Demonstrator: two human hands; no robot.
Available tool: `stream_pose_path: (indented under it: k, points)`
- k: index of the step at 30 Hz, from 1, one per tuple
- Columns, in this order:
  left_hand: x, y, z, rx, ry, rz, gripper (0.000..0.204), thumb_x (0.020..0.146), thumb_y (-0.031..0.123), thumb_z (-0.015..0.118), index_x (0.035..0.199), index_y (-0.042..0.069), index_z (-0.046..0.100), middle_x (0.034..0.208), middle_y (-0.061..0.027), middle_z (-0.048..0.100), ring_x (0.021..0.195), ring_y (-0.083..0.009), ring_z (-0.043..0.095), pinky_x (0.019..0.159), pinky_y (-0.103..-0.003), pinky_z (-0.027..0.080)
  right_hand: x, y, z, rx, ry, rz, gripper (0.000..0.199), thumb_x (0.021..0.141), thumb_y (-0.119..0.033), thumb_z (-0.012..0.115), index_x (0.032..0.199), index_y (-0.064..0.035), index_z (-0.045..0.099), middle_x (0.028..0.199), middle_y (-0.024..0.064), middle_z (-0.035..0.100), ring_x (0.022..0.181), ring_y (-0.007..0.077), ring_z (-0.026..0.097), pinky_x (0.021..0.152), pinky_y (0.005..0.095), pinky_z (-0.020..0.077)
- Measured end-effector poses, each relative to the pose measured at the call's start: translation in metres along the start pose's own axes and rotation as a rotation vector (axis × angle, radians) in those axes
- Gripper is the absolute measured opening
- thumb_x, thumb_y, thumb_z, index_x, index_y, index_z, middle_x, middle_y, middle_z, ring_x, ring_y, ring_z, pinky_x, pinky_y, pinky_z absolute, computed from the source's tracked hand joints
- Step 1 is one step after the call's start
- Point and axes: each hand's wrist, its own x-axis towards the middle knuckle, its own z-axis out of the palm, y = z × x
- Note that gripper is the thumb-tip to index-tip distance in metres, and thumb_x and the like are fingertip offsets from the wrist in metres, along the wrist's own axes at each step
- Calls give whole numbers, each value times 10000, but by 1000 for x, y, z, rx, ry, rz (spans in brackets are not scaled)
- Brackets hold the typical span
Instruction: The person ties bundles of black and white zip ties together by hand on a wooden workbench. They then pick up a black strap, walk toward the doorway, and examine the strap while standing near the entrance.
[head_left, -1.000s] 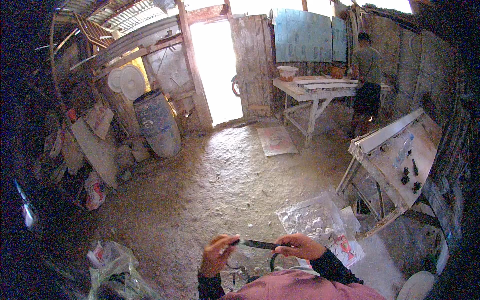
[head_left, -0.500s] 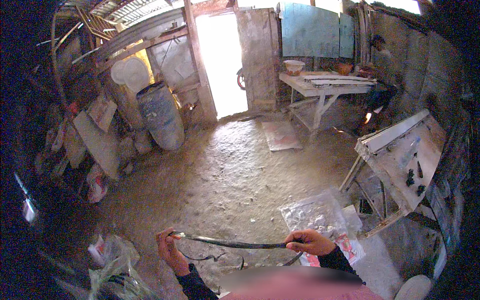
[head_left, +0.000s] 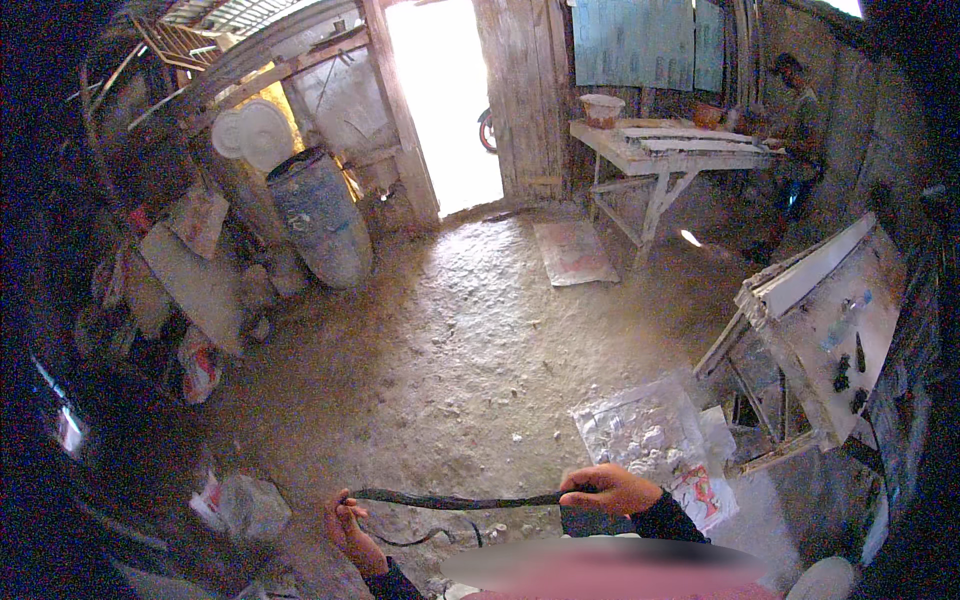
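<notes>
A long, thin, dark strip (head_left: 455,500), like a rubber band or strap, is stretched almost level between my two hands at the bottom of the view. My left hand (head_left: 347,525) pinches its left end, where a thin dark loop hangs down. My right hand (head_left: 610,488) grips its right end. Both hands hover low above the rough dirt floor (head_left: 450,340).
A clear plastic bag (head_left: 650,440) of pale lumps lies on the floor by my right hand. A tilted white workbench (head_left: 820,320) stands at right, a blue barrel (head_left: 320,215) at left, a wooden table (head_left: 670,150) and a person (head_left: 800,110) at the back, near a bright doorway (head_left: 445,90).
My hands have drawn apart from close together, pulling the dark strip out long. The view has tilted and shifted a little toward the floor.
</notes>
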Motion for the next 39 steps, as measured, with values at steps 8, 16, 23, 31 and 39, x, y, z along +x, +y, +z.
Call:
stream_pose_path:
  k: [8,16,23,31,39]
  points:
    - [103,-55,114,169,-18,22,394,888,390,422,930,22,556,706,-15,463,624,-93,423,630,-250,355,121,15,-121,29,26,63,234,842,-221,573,915,1,576,769,-5,567,745,56,488,674,214,408]
    - [278,-83,240,215,37,61,380,888,372,429,925,18,560,780,-29,500,667,-99,433,678,-249,363,305,-46,-267,-159,-40,31,260,849,-284,547,885,-29,582,787,37,605,754,99,531,686,266,430]
    - [392,-99,292,315,155,-2,366,888,356,436,958,23,571,729,-17,488,684,-105,435,701,-255,365,456,-102,-348,-190,-183,-114,270,850,-272,555,925,-13,570,733,72,566,694,90,473,632,267,416]
    - [563,-189,426,456,-384,-180,370,813,283,560,1078,25,535,942,-68,546,841,-177,519,735,-308,417,661,-134,-430,-165,-9,-150,252,840,-256,572,895,-10,568,684,58,541,634,91,459,577,251,400]
    - [721,-142,663,311,-1233,366,607,729,227,664,1239,47,388,1182,-162,478,1073,-309,464,913,-384,356,809,-194,-506,-111,66,-107,224,839,-239,572,892,-22,575,704,57,570,651,102,493,597,255,418]
